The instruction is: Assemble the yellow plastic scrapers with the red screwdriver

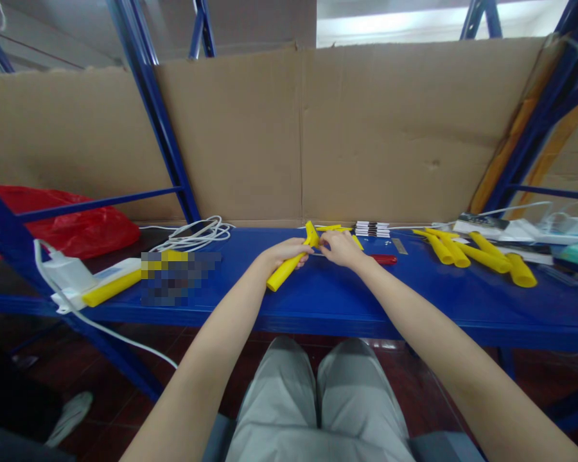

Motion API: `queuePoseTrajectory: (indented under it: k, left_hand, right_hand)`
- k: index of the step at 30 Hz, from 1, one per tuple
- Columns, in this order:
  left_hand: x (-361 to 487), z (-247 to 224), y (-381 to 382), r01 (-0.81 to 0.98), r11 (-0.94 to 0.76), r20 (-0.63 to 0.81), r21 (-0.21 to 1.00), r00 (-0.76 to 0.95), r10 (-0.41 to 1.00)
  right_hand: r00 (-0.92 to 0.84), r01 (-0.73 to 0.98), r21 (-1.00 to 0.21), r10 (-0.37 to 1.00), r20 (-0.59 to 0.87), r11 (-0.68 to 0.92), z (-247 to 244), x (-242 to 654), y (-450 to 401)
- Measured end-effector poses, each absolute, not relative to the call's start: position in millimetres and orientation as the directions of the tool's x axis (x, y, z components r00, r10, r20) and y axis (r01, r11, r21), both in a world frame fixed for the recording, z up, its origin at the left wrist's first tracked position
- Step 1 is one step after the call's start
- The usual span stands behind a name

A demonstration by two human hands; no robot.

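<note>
My left hand point(291, 251) is wrapped round a yellow plastic handle-shaped part point(282, 274), its thick round end pointing toward me and its narrower, angled head upward. My right hand point(341, 248) is closed at that head, fingertips pinched together; whatever is between them is too small to make out. Just right of it lies a screwdriver with a red handle point(384, 259), its shaft partly hidden by my hand. Behind my right hand are thin yellow pieces point(334, 228) and a stack of small white-and-black packs point(372, 229).
Several more yellow handle parts point(484, 256) lie on the blue bench point(327, 308) at the right. To the left are a white power strip point(110, 276), another yellow part point(113, 287) and a coiled white cable point(197, 236). Cardboard point(366, 135) walls the back. A co-worker's shoe point(70, 417) shows lower left.
</note>
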State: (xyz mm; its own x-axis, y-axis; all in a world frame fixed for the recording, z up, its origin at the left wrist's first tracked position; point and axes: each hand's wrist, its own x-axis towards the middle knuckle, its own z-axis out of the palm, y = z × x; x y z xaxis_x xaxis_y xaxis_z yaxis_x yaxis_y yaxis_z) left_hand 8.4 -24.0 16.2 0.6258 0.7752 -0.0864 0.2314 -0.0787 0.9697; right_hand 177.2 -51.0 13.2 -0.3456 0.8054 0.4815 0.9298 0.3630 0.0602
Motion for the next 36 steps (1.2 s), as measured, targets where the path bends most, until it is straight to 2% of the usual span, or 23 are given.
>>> queuePoseTrajectory:
  k: [25, 36]
  left_hand:
    - [8.4, 18.4, -27.9, 0.27, -0.103, -0.101, 0.957, 0.647, 0.755]
    - [9.1, 20.0, -30.1, 0.272, -0.111, -0.095, 0.956, 0.643, 0.76]
  right_hand:
    - [-0.353, 0.933, 0.093, 0.833, 0.426, 0.348, 15.7, 175.0, -53.9]
    - [-0.36, 0.927, 0.077, 0.813, 0.458, 0.367, 13.7, 176.5, -50.6]
